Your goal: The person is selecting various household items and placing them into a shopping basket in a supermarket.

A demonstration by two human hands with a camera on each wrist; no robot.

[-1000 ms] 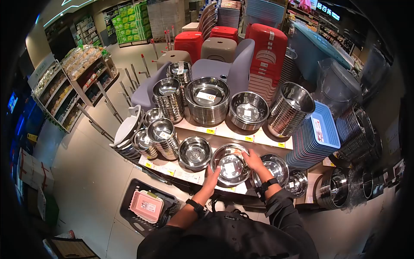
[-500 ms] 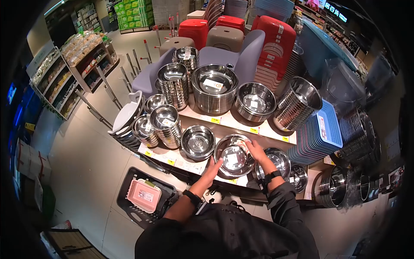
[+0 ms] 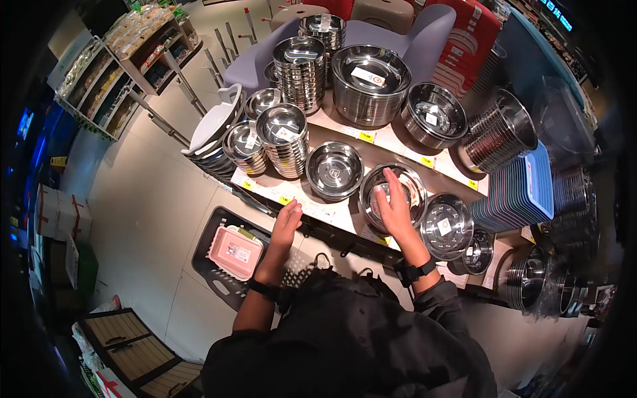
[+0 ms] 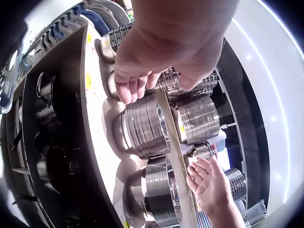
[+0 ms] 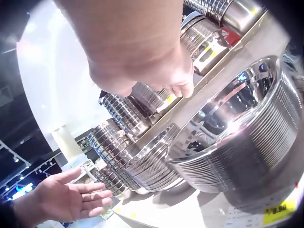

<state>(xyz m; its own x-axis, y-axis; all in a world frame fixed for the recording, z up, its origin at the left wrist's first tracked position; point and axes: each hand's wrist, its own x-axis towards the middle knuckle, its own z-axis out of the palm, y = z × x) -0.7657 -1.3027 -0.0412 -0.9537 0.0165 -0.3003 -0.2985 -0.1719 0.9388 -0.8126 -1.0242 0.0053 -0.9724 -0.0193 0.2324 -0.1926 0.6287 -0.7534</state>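
Both hands are off the steel basins, fingers nearly straight. My left hand (image 3: pixel 285 229) is in front of the lower shelf's front edge, palm turned inward, with nothing in it. Over a stack of wide steel basins (image 3: pixel 416 182), the right hand (image 3: pixel 398 211) hangs with its fingers extended and covers part of the top basin in the head view. In the right wrist view that stack (image 5: pixel 232 156) shows many nested rims. To its left stands another basin stack (image 3: pixel 335 171), and to its right a basin with a white label (image 3: pixel 446 227).
Taller stacks of steel bowls (image 3: pixel 287 142) and deep pots (image 3: pixel 370 99) line the shelves. Blue plastic baskets (image 3: pixel 521 192) are piled at the right. On the floor, a black shopping basket (image 3: pixel 204 247) holds a pink tray (image 3: pixel 235 252). Yellow price tags (image 3: pixel 365 136) run along the shelf edges.
Both hands have let go of the top basin's rim. The left hand has drawn back toward the left; the right stays above the stack. The head view has tilted downward.
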